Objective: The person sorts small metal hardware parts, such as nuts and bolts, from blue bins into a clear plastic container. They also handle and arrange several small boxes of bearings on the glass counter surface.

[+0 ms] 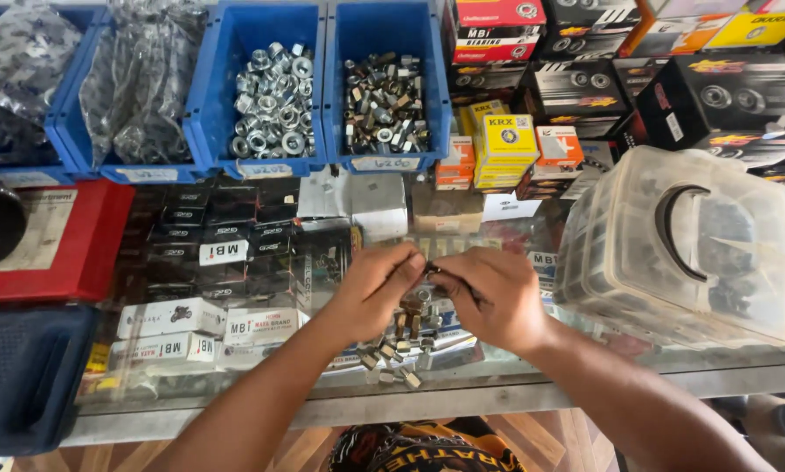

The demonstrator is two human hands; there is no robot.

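Far to the left of the fingers, a red case (69, 253) and a dark blue case (25, 376) lay on the glass counter (497, 385). Above and left of the fingers, two blue bins (69, 131) held bagged metal parts.

The left hand (375, 288) was pinched nearly closed, thumb and forefinger meeting on a small metal fastener (427, 278); the piece was too small to say whether it was a nut or a bolt. The right hand (493, 297) met it fingertip to fingertip, also curled tight on that same small piece, so the two seemed to be fitting or threading parts together.

Just below the fingers, a loose cluster of small bolts and nuts (401, 350) lay on the glass. Most appeared still separate, so the work looked no more than partly done, with many pieces left.

Straight above the fingers, one blue bin (266, 52) was heaped with silvery flanged nuts, and the next blue bin (383, 44) held mixed darker bolts and nuts. Up and right stood small yellow and orange boxes (506, 140). Beside the right hand, a clear plastic tub (689, 245) held dark parts, blurred through its wall.
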